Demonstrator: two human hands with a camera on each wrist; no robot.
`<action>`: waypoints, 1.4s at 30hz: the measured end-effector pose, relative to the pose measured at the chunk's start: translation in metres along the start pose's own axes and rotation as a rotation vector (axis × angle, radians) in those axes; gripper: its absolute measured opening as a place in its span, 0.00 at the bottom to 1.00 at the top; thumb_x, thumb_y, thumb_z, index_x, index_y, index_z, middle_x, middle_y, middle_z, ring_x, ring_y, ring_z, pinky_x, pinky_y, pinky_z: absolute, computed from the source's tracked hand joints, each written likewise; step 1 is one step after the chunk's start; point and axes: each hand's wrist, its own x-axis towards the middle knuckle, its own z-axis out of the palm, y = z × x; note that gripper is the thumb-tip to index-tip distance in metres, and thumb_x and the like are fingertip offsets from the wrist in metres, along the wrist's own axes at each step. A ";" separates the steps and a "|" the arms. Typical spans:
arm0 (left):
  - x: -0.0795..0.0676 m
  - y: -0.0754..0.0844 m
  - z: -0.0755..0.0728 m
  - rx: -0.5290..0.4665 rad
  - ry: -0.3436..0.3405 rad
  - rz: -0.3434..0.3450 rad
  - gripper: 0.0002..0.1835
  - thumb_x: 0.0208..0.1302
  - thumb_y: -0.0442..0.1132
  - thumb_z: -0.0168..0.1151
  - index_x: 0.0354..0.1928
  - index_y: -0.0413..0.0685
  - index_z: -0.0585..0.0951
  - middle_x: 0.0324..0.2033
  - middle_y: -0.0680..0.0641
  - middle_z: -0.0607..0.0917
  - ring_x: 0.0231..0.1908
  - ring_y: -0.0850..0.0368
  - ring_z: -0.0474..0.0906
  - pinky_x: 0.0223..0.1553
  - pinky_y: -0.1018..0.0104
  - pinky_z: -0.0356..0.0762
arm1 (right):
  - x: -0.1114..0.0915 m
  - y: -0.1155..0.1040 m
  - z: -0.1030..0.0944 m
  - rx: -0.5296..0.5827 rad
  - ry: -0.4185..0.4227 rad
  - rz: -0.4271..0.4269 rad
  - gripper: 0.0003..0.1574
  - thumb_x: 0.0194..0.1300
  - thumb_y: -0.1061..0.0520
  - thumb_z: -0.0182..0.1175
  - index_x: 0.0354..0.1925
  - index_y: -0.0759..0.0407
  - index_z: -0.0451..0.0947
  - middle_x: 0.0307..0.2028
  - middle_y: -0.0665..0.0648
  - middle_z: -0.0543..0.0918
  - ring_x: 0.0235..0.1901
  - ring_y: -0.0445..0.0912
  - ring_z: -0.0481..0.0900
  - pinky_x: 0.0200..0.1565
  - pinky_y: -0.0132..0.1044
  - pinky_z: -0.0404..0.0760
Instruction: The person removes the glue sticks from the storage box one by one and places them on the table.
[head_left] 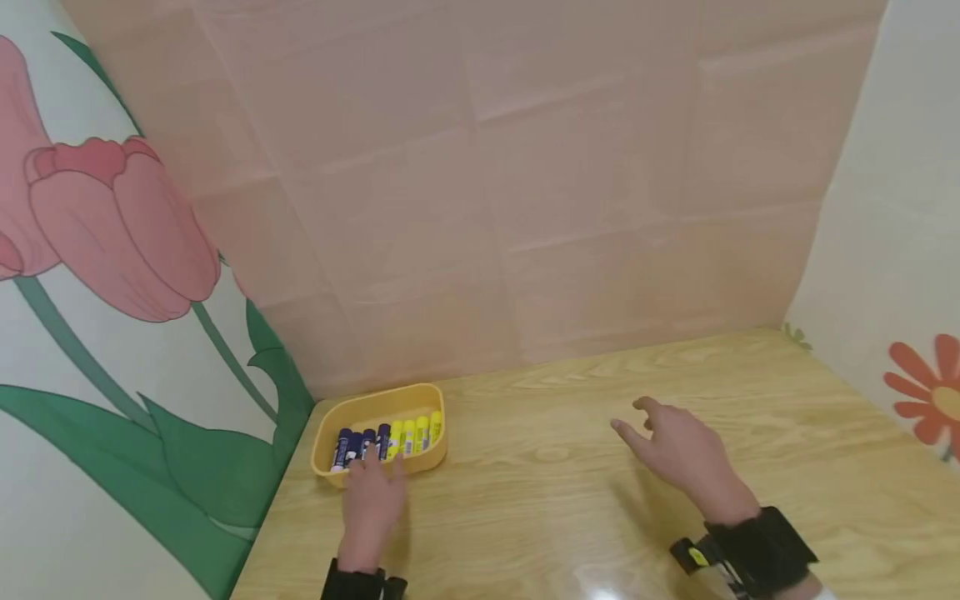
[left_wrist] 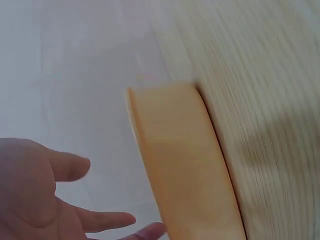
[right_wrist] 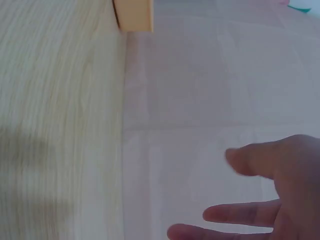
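At left on the table (head_left: 525,467), a basket (head_left: 429,460) holds glue sticks (head_left: 383,440).

The head view is bright, with glare on the table (head_left: 525,508) at bottom, right of centre; 2 wrist views look dimmer, softer.

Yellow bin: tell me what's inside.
Four dark blue tubes and four yellow tubes. The left hand and the bin hide some lower ends; the bin's floor beneath them cannot be seen.

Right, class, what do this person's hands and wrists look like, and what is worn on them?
Both the left hand and right hand are ungloved. Each wrist has a black band, left and right. A small black piece beside the right band carries a yellow mark.
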 end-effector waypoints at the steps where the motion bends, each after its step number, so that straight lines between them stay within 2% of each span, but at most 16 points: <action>1: 0.003 -0.003 -0.002 0.002 0.004 -0.008 0.37 0.77 0.53 0.45 0.72 0.28 0.58 0.64 0.20 0.64 0.61 0.24 0.66 0.56 0.33 0.70 | 0.001 -0.001 0.000 0.012 -0.007 0.002 0.44 0.71 0.33 0.53 0.60 0.71 0.72 0.37 0.64 0.86 0.32 0.54 0.84 0.24 0.45 0.78; 5: 0.014 -0.015 -0.006 0.006 0.023 -0.032 0.34 0.77 0.48 0.46 0.70 0.24 0.59 0.63 0.19 0.63 0.61 0.22 0.65 0.58 0.33 0.68 | 0.004 -0.004 -0.001 0.049 -0.034 0.016 0.36 0.71 0.40 0.57 0.58 0.69 0.74 0.31 0.55 0.86 0.25 0.45 0.81 0.22 0.41 0.75; 8: 0.022 -0.024 -0.007 -0.005 0.034 -0.033 0.32 0.77 0.45 0.45 0.67 0.20 0.60 0.60 0.18 0.65 0.59 0.23 0.66 0.58 0.35 0.69 | 0.006 -0.007 -0.001 0.066 -0.044 0.023 0.33 0.71 0.43 0.58 0.58 0.68 0.74 0.31 0.55 0.86 0.24 0.44 0.80 0.22 0.39 0.75; 10: 0.029 -0.031 -0.008 -0.011 0.044 -0.026 0.29 0.77 0.42 0.44 0.64 0.18 0.63 0.57 0.19 0.68 0.56 0.24 0.70 0.56 0.36 0.71 | 0.007 -0.008 -0.001 0.076 -0.048 0.024 0.32 0.71 0.43 0.58 0.58 0.68 0.74 0.32 0.56 0.86 0.24 0.44 0.80 0.22 0.39 0.75; 13: 0.041 -0.043 -0.016 -0.032 0.051 0.000 0.22 0.76 0.36 0.42 0.55 0.17 0.70 0.47 0.22 0.75 0.45 0.31 0.76 0.47 0.42 0.76 | 0.009 -0.008 -0.001 0.088 -0.057 0.025 0.32 0.71 0.44 0.58 0.59 0.68 0.74 0.32 0.57 0.87 0.24 0.44 0.80 0.22 0.39 0.75; 17: 0.061 -0.060 -0.032 -0.079 0.068 0.025 0.17 0.72 0.29 0.41 0.49 0.17 0.71 0.40 0.24 0.78 0.38 0.37 0.76 0.41 0.44 0.76 | 0.010 -0.002 -0.003 0.086 -0.048 0.031 0.31 0.71 0.45 0.58 0.58 0.69 0.73 0.32 0.59 0.86 0.24 0.45 0.80 0.21 0.40 0.75; 21: 0.075 -0.075 -0.040 -0.080 0.074 -0.020 0.21 0.71 0.30 0.41 0.55 0.14 0.66 0.46 0.17 0.72 0.44 0.29 0.74 0.46 0.39 0.74 | 0.011 0.004 -0.006 0.080 -0.040 0.040 0.31 0.71 0.45 0.58 0.59 0.69 0.73 0.33 0.60 0.86 0.25 0.46 0.81 0.21 0.40 0.75; 22: 0.077 -0.079 -0.040 -0.071 0.064 -0.035 0.21 0.71 0.31 0.41 0.55 0.15 0.65 0.47 0.16 0.70 0.46 0.27 0.72 0.47 0.38 0.73 | 0.011 0.005 -0.007 0.082 -0.040 0.041 0.32 0.71 0.45 0.58 0.59 0.69 0.72 0.34 0.61 0.86 0.25 0.46 0.81 0.21 0.40 0.75; 24: 0.080 -0.087 -0.036 -0.044 0.066 -0.023 0.21 0.70 0.32 0.40 0.52 0.14 0.67 0.46 0.15 0.70 0.46 0.23 0.70 0.47 0.36 0.72 | 0.011 0.006 -0.008 0.083 -0.044 0.042 0.32 0.71 0.45 0.58 0.59 0.69 0.72 0.34 0.61 0.86 0.25 0.46 0.81 0.21 0.40 0.75; 27: 0.082 -0.095 -0.026 -0.061 0.049 -0.027 0.20 0.69 0.32 0.37 0.48 0.15 0.68 0.43 0.18 0.73 0.44 0.25 0.72 0.46 0.37 0.72 | 0.010 0.007 -0.010 0.082 -0.057 0.048 0.32 0.71 0.45 0.58 0.59 0.69 0.72 0.34 0.61 0.86 0.25 0.47 0.81 0.22 0.40 0.75; 29: 0.082 -0.100 -0.019 -0.073 0.062 -0.017 0.18 0.68 0.31 0.37 0.45 0.16 0.69 0.39 0.21 0.76 0.41 0.27 0.75 0.46 0.38 0.73 | 0.009 0.007 -0.009 0.085 -0.068 0.056 0.32 0.71 0.45 0.58 0.59 0.69 0.72 0.34 0.61 0.86 0.26 0.47 0.81 0.22 0.41 0.75; 31: 0.082 -0.104 -0.015 -0.092 0.062 -0.048 0.18 0.69 0.31 0.37 0.47 0.18 0.69 0.40 0.22 0.77 0.40 0.30 0.77 0.45 0.39 0.74 | 0.009 0.007 -0.008 0.090 -0.076 0.059 0.32 0.71 0.45 0.58 0.59 0.69 0.72 0.35 0.61 0.87 0.26 0.47 0.82 0.23 0.41 0.76; 34: 0.082 -0.109 -0.011 -0.052 0.095 -0.049 0.17 0.67 0.30 0.39 0.48 0.19 0.70 0.40 0.22 0.78 0.42 0.28 0.78 0.45 0.39 0.75 | 0.009 0.006 -0.007 0.096 -0.083 0.058 0.32 0.71 0.45 0.58 0.59 0.69 0.72 0.35 0.60 0.87 0.26 0.46 0.82 0.23 0.41 0.76; 38: 0.083 -0.111 -0.009 -0.009 0.098 -0.066 0.17 0.66 0.29 0.41 0.49 0.19 0.70 0.41 0.23 0.79 0.42 0.29 0.79 0.46 0.40 0.76 | 0.011 0.005 -0.007 0.098 -0.072 0.046 0.31 0.71 0.46 0.58 0.59 0.69 0.72 0.34 0.60 0.86 0.26 0.46 0.81 0.23 0.40 0.76; 42: 0.083 -0.106 -0.011 -0.016 0.094 -0.074 0.18 0.66 0.28 0.41 0.51 0.19 0.69 0.42 0.23 0.79 0.42 0.30 0.79 0.46 0.40 0.76 | 0.011 0.005 -0.008 0.100 -0.081 0.054 0.32 0.71 0.45 0.58 0.59 0.69 0.72 0.35 0.61 0.86 0.26 0.46 0.81 0.23 0.40 0.76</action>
